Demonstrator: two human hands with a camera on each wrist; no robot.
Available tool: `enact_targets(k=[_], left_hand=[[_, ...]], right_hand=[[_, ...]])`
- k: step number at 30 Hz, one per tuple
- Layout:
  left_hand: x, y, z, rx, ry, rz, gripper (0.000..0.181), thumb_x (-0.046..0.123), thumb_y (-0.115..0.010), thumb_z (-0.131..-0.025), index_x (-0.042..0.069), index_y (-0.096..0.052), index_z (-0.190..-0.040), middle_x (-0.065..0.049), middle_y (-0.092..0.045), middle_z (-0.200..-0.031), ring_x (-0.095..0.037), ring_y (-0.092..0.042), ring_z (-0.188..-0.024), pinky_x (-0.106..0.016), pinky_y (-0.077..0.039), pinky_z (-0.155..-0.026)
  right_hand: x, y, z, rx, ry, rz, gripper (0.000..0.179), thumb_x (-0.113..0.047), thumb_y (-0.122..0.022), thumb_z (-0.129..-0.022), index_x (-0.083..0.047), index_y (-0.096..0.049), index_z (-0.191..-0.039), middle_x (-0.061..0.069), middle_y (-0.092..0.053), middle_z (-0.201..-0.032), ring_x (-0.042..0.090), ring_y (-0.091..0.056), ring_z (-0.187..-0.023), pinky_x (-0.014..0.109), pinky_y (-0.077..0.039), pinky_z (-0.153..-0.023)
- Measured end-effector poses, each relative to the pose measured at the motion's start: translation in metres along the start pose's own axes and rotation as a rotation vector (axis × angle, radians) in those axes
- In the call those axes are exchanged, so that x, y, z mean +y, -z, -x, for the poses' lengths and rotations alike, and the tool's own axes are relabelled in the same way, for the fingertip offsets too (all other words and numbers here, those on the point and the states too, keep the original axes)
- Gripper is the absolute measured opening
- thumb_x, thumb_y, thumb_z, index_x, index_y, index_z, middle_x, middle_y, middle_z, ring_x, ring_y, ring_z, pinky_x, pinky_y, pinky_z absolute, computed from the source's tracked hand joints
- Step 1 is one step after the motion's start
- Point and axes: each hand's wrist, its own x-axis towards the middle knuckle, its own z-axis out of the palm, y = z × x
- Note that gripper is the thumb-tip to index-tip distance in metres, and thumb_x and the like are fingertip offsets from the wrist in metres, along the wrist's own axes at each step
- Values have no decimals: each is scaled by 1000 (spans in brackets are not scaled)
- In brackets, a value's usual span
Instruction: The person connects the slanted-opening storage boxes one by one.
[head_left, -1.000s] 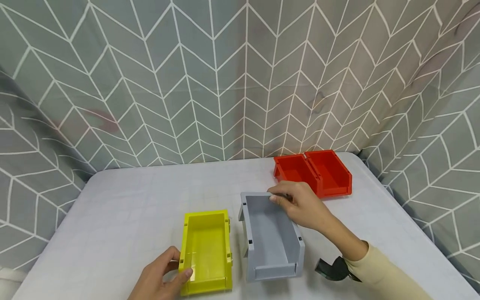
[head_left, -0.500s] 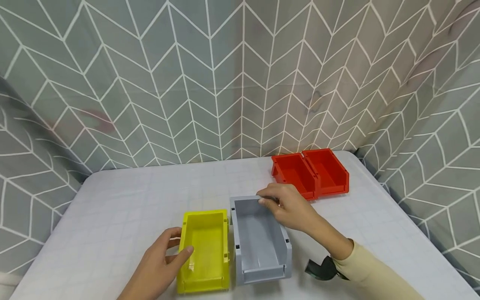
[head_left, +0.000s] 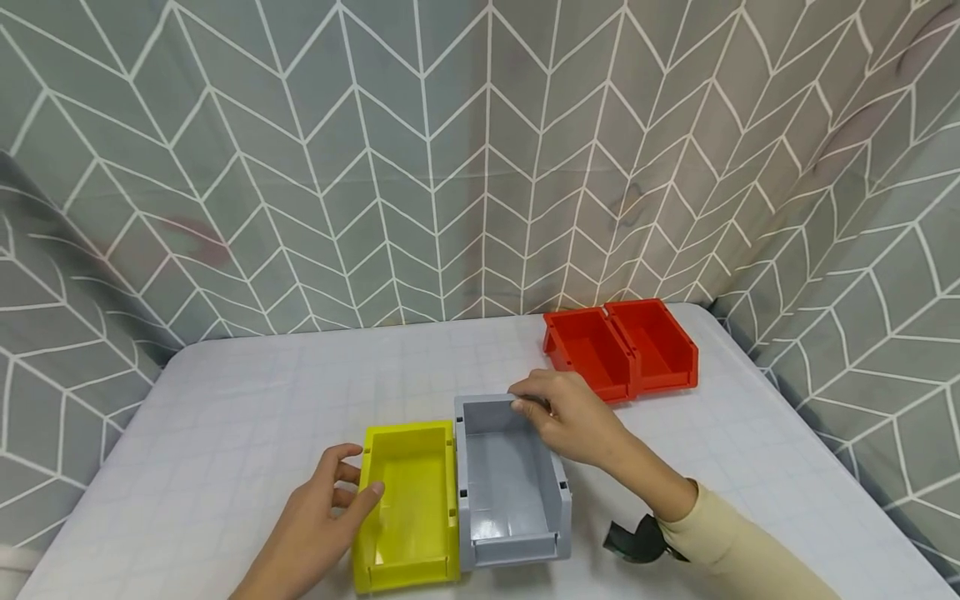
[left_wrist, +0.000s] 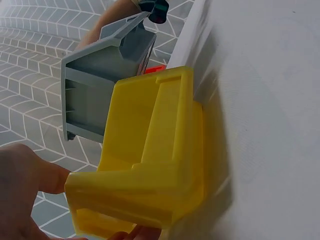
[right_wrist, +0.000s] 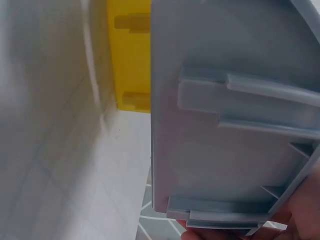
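Observation:
A yellow plastic storage bin (head_left: 408,500) stands on the table, its hollow facing up. My left hand (head_left: 311,517) grips its left wall, thumb over the rim and fingers along the outside. Right beside it is a grey storage bin (head_left: 504,479), whose back right corner my right hand (head_left: 576,419) holds. In the left wrist view the grey bin (left_wrist: 95,85) hangs above the tabletop, higher than the yellow bin (left_wrist: 135,145). Side rails show on the grey bin (right_wrist: 225,165) in the right wrist view. Whether the two bins touch along their sides, I cannot tell for sure.
Two red storage bins (head_left: 652,346) stand side by side at the table's back right. A white cloth covers the table (head_left: 247,408). Patterned curtain (head_left: 465,167) hangs behind and at both sides. A black wrist device (head_left: 637,540) sits by the right sleeve.
My right hand has carried the grey bin leftward, narrowing the gap to the yellow bin until their edges meet in the head view. The left hand's fingers have shifted slightly on the yellow bin.

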Motion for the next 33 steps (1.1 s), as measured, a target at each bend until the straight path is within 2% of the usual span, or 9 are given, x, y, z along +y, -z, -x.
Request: enact_targets(k=[5,9,13,16,20,26,33], left_hand=[[-2,0,-2,-4,-15,5,61,38,-69,-101,10,-40,-147,-7,-62,-119,-16,-67,-92,-39,-59,-75],[-3,1,-7,5,-27,-39,64,39,-68,-101,8,-39,-148,-8,-62,-120,-17,-66,-93,-38,-58,-74],[-4,2,-11,27,-43,-62,69,39,-68,-100,6,-37,-151,-14,-56,-133,-25,-64,-108,-43,-58,-83],[-5,3,-13,39,-67,-47,72,38,-67,-101,4,-33,-155,-19,-47,-148,-34,-59,-123,-45,-56,-91],[-6,1,-19,40,-89,-30,74,36,-65,-103,4,-29,-159,-20,-39,-158,-38,-52,-133,-46,-54,-97],[-8,-5,-25,28,-114,0,70,35,-64,-104,2,-33,-158,-22,-46,-155,-38,-54,-132,-47,-53,-97],[-10,-12,-24,0,-110,99,57,28,-58,-107,0,-43,-154,-22,-56,-146,-34,-65,-118,-45,-58,-89]], right_hand=[[0,-2,-1,9,-5,13,15,-2,-75,-92,-3,-79,-107,-4,-68,-87,12,-57,-73,26,-54,-65],[-1,-3,-3,2,-1,18,17,-2,-75,-92,-1,-79,-109,-2,-70,-89,12,-58,-74,25,-55,-66],[-1,-4,-5,0,9,27,17,-1,-75,-92,0,-78,-108,-1,-70,-89,12,-59,-74,25,-55,-67],[-1,-6,-6,-6,5,35,16,-1,-74,-93,0,-79,-108,-1,-71,-89,12,-59,-74,26,-55,-67],[0,-7,-7,-14,-1,43,16,0,-74,-92,0,-79,-108,0,-71,-90,12,-60,-75,26,-55,-68],[-1,-8,-8,-23,-8,57,17,-3,-74,-93,1,-78,-109,1,-72,-90,12,-60,-75,25,-55,-68],[-3,-6,-7,-51,-57,74,22,-7,-76,-93,-1,-78,-114,2,-75,-95,13,-61,-76,25,-56,-69]])
